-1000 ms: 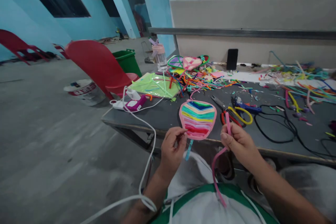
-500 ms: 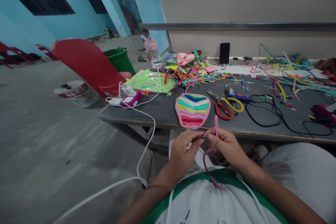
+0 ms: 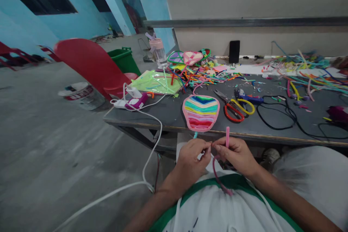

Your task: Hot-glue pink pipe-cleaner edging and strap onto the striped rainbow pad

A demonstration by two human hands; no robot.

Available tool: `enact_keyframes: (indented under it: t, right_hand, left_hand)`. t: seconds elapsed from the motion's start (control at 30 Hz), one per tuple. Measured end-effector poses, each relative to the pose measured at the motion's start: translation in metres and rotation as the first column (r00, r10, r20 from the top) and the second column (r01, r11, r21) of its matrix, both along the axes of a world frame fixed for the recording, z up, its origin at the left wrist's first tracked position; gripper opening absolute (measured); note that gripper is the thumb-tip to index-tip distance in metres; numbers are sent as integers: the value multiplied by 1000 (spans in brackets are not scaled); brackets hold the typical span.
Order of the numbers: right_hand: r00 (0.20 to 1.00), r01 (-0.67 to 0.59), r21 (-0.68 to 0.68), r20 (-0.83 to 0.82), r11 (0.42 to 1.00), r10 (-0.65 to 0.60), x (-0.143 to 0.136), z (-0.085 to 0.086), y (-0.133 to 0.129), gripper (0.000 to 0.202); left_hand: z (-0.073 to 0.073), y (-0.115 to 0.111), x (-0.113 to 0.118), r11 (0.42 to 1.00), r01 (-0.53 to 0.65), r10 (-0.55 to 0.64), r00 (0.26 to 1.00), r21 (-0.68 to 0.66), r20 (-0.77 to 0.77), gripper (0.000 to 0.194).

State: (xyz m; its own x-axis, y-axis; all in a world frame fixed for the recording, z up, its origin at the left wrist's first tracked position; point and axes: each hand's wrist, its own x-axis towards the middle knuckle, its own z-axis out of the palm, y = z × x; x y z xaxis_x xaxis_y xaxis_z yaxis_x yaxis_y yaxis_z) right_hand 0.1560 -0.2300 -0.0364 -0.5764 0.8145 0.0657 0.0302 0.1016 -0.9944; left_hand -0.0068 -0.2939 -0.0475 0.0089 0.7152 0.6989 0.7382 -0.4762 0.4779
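Observation:
A pink pipe cleaner (image 3: 227,137) is pinched in my right hand (image 3: 237,155). One end stands up above the fingers, and the rest curves down onto my shirt. My left hand (image 3: 193,159) is closed in a pinch, its fingertips close against those of the right. Whatever lies between the left fingertips is too small to make out. Just beyond both hands, at the table's front edge, lies a striped panel (image 3: 201,113) of coloured pipe cleaners with a pink border. Scissors (image 3: 234,107) with one red and one yellow handle rest to its right.
A blue glue gun (image 3: 251,99) with a black cord lies right of the scissors. Loose pipe cleaners (image 3: 201,76), a bottle (image 3: 158,52) and an upright phone (image 3: 234,51) occupy the table's back. A white cable (image 3: 156,145) hangs off the left side near a red chair (image 3: 89,65).
The view has shifted slightly. My left hand has turned a little, its fingers more closed at the tips. The right hand still holds the pink pipe cleaner.

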Motion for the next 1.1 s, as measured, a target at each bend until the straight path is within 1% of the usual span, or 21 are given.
enact_keyframes:
  t: [0.07, 0.13, 0.2, 0.27, 0.33, 0.37, 0.4, 0.47, 0.5, 0.53, 0.57, 0.6, 0.7, 0.77, 0.83, 0.9, 0.97, 1.0, 1.03, 1.07, 1.1]
  right_hand:
    - [1000, -3, 21, 2, 1000, 3, 0, -3, -2, 28]
    - [1000, -31, 53, -1, 998, 32, 0, -6, -5, 30]
    - [997, -77, 128, 7, 989, 77, 0, -9, -8, 33]
    - [992, -126, 250, 43, 960, 119, 0, -11, -11, 36]
    - [984, -171, 414, 109, 894, 138, 1, -11, -14, 41]
    - [981, -185, 509, 142, 841, 130, 2, -10, -16, 43]
    - [979, -192, 603, 168, 774, 112, 4, -8, -17, 44]
    - [979, -191, 740, 194, 645, 66, 8, -5, -18, 43]
    - [979, -187, 770, 199, 610, 50, 9, -4, -18, 42]
    - [979, -183, 775, 198, 605, 43, 11, -3, -18, 40]
    - [980, -177, 760, 192, 626, 44, 12, -3, -17, 39]
    - [983, -167, 731, 178, 661, 52, 13, -3, -16, 39]
    - [989, -143, 580, 108, 802, 99, 16, -6, -11, 37]
    - [992, -126, 443, 32, 888, 125, 19, -7, -6, 34]
    - [991, -91, 295, -72, 951, 117, 22, -5, -2, 30]
    - [982, -56, 146, -173, 988, 81, 25, -1, 2, 28]
    - [969, -52, 13, -242, 999, 54, 25, 2, 5, 29]
    - [963, -67, -40, -263, 997, 55, 24, 3, 6, 30]
    - [958, -92, -81, -280, 993, 66, 22, 4, 6, 31]
    - [953, -120, -110, -290, 987, 83, 19, 4, 6, 32]
    - [950, -147, -133, -295, 980, 102, 16, 4, 7, 32]
  left_hand:
    - [-2, -2, 0, 1000, -27, 27, 1000, -14, 10, 11]
    - [-3, -4, 1, 998, -53, 54, 997, -21, 53, 11]
    - [-1, -7, 3, 996, -87, 90, 988, -33, 122, 10]
    - [3, -10, 5, 988, -116, 135, 967, -99, 217, 10]
    - [7, -11, 6, 964, -137, 208, 922, -226, 327, 11]
    - [9, -11, 5, 945, -146, 256, 888, -293, 383, 11]
    - [11, -12, 4, 923, -154, 307, 846, -352, 436, 11]
    - [14, -13, -1, 890, -153, 380, 769, -429, 515, 10]
    - [15, -14, -3, 882, -136, 389, 752, -451, 533, 11]
    - [17, -15, -5, 879, -110, 375, 759, -463, 532, 13]
    - [19, -17, -6, 880, -79, 344, 786, -468, 514, 14]
    - [21, -19, -7, 884, -48, 299, 822, -465, 484, 16]
    - [26, -24, -9, 901, 38, 139, 919, -432, 370, 23]
    - [26, -26, -9, 906, 101, 40, 946, -410, 322, 26]
    - [24, -26, -10, 903, 156, -28, 951, -400, 308, 26]
    - [22, -25, -10, 896, 202, -65, 941, -396, 333, 21]
    - [20, -22, -9, 897, 245, -92, 917, -369, 387, 12]
    - [20, -21, -7, 895, 268, -104, 902, -356, 418, 13]
    - [20, -19, -5, 887, 295, -112, 884, -355, 455, 19]
    - [20, -18, -2, 867, 333, -117, 858, -370, 500, 25]
    - [19, -16, 0, 827, 388, -115, 825, -406, 554, 28]
